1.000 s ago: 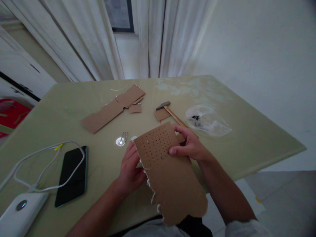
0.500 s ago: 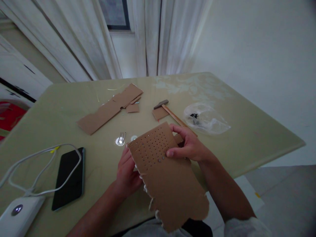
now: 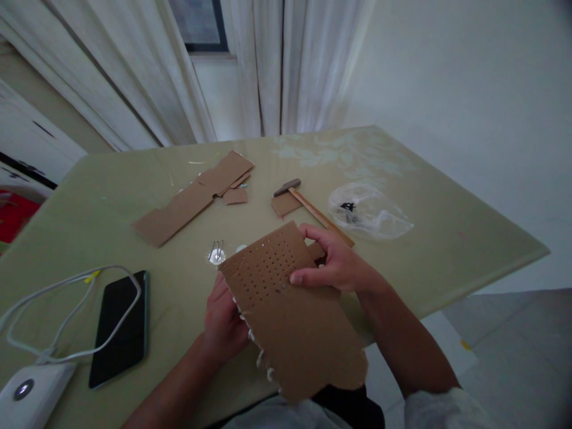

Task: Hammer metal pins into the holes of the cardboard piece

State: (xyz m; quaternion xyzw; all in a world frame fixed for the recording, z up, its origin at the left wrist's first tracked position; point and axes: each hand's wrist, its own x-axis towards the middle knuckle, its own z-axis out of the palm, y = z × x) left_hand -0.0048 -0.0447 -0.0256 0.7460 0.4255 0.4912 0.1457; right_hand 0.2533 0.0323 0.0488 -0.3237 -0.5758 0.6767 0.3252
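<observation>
A torn-edged piece of cardboard (image 3: 299, 333) with rows of small punched holes near its far end is held up between both hands. My right hand (image 3: 333, 262) grips its right side, thumb pressed on the top face beside the holes. My left hand (image 3: 226, 322) is at the left edge, its fingers reaching underneath and mostly hidden by the sheet. Just past the sheet's far left corner, several nails (image 3: 217, 245) stand on a round, shiny disc (image 3: 217, 257). Beyond my right hand lies a hammer (image 3: 313, 208), its head on a small cardboard square (image 3: 286, 206).
A long cardboard strip (image 3: 179, 211) with loose scraps lies at the back left. A clear plastic bag (image 3: 379, 214) with small dark items sits to the right. On the left are a phone (image 3: 118, 328), a white cable (image 3: 134, 298) and a white power bank (image 3: 40, 393).
The cardboard has shifted slightly left in view and tilts a little more, with both hands still on it. The whole view has also moved slightly.
</observation>
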